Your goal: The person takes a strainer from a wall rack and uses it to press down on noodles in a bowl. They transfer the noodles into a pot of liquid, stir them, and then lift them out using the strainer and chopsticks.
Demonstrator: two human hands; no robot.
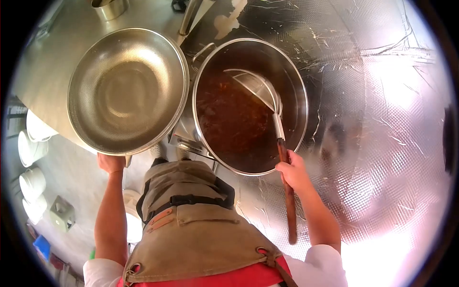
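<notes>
At 3 o'clock, right hand [292, 173] grips ladle [279, 143] in pot [296, 86]; left hand [111, 162] grips strainer [126, 91]; tilt risks spilling broth [229, 119]

Silver perforated strainer [126, 91]; reddish-brown liquid [229, 119]; steel pot [299, 95]; brown ladle handle [289, 201]; tan apron [201, 239].

A commercial kitchen is showing here: a large steel stockpot [248, 105] is sitting on a burner, holding dark reddish broth, with foil-covered walls [373, 119] shining around it. A wide steel colander [126, 91] is hanging beside it, white buckets [31, 143] are standing along the left edge, and the person is wearing a heavy canvas apron [201, 234].
</notes>
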